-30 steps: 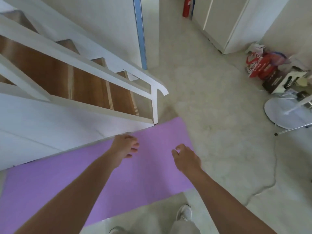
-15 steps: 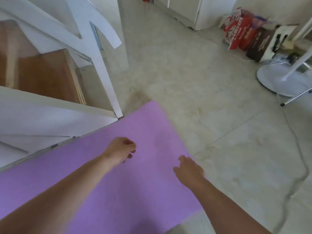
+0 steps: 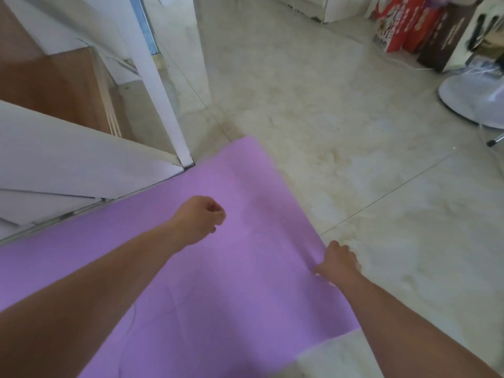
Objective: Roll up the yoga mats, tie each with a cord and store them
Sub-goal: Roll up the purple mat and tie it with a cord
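Now, head view: purple yoga mat [image 3: 245, 296] flat and unrolled on tiled floor [image 3: 354, 132], under both forearms, running off behind and left of left hand. Left hand [image 3: 200, 218] over mat, fingers curled into fist, holding nothing. Right hand [image 3: 338, 264] at mat's short end, thumb on mat, fingers bent over edge; real pinch or not, cannot tell. White stair post [image 3: 163, 105] ahead of left hand, foot just beside mat's far edge. Round white stand base [image 3: 474, 102] and bags [image 3: 395, 25] well ahead and right of right hand.
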Demonstrator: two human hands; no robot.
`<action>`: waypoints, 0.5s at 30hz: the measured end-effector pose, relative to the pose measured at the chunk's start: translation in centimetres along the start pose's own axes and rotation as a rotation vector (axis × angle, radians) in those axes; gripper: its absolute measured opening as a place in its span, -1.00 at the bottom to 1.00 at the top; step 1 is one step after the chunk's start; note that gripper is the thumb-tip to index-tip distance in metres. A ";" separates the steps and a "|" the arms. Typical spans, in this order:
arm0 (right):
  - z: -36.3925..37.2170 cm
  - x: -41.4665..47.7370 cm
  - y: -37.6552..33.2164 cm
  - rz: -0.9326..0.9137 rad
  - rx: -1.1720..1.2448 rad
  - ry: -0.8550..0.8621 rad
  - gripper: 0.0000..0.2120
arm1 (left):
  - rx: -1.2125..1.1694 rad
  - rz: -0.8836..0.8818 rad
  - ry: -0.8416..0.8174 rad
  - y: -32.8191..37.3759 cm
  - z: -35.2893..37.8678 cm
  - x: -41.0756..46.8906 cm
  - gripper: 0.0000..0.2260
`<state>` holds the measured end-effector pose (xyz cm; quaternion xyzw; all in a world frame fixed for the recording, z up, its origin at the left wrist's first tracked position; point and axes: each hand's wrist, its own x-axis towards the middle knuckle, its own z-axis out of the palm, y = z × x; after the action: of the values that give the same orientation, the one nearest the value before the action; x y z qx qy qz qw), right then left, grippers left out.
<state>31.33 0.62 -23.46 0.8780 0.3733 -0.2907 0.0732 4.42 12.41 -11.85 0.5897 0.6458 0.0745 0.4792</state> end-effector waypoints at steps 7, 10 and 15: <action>-6.2 -9.2 -4.5 -0.232 -0.037 0.178 -0.54 | -0.008 0.036 0.111 1.9 -5.6 -8.9 -0.85; -10.3 -15.4 -6.6 -0.404 -0.080 0.298 -0.62 | 0.018 0.078 0.183 3.4 -9.6 -15.0 -0.87; -17.0 -26.6 -7.9 -0.714 -0.122 0.617 -0.65 | 0.175 0.217 0.399 6.6 -17.6 -27.3 -0.86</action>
<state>18.86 -4.16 6.16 0.7344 0.6722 -0.0010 -0.0943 -7.66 -0.13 16.29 0.6685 0.6646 0.1843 0.2784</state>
